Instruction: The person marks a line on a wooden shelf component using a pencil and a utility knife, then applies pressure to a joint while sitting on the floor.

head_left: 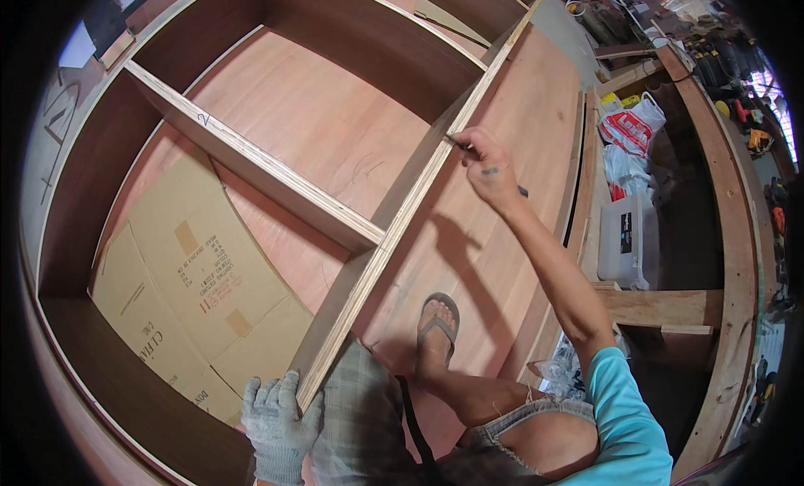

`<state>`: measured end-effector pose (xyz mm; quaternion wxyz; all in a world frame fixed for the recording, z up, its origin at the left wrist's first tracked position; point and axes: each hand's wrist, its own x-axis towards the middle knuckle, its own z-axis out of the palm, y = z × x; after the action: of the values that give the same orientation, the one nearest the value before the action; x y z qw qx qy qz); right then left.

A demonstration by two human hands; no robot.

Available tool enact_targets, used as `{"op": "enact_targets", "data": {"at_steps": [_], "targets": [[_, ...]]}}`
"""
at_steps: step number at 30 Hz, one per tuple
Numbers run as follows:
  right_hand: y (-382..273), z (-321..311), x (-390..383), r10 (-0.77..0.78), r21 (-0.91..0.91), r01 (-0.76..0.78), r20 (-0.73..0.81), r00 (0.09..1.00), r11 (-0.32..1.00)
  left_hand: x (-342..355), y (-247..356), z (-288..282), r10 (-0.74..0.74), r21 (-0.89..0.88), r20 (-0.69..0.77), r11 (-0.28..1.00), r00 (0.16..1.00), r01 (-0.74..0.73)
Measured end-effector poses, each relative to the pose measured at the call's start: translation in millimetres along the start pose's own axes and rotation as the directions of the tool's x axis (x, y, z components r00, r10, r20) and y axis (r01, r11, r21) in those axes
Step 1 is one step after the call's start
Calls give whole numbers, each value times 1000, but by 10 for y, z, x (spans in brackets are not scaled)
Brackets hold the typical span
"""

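Note:
My right hand (484,166), bare, holds a thin dark tool (457,144), perhaps a pencil, with its tip at the edge of a long plywood side board (412,185). That board is part of a plywood frame with several compartments, split by cross boards (251,151). At the near end of the same board, my left hand (280,423), in a grey knit glove, grips round the top edge. A flattened cardboard sheet (180,293) lies inside the nearest compartment.
My sandalled foot (435,327) is on the plywood surface (519,109) beside the frame. To the right, plastic bags (628,134) and a clear bin (624,239) sit among wooden beams (712,185). Tools (737,109) crowd the far right.

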<state>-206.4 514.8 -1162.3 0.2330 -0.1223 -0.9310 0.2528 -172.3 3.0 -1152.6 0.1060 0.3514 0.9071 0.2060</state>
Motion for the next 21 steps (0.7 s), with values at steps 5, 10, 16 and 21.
{"op": "enact_targets", "data": {"at_steps": [5, 10, 16, 21], "targets": [[-377, -3, -281, -50, 24, 48, 71, 996, 999, -30, -37, 2, -2, 2, -13, 1000, 1000, 2], [96, -27, 72, 113, 14, -112, -113, 987, 994, -38, -69, 50, 2, -19, 41, 1000, 999, -1], [270, 2, 301, -11, -130, -1, -91, 996, 992, 5, -32, 4, 0, -31, 47, 1000, 999, 2], [-180, 70, -20, -36, -72, 36, -7, 999, 997, 10, -45, 0, -4, -27, 46, 1000, 999, 5]]}}
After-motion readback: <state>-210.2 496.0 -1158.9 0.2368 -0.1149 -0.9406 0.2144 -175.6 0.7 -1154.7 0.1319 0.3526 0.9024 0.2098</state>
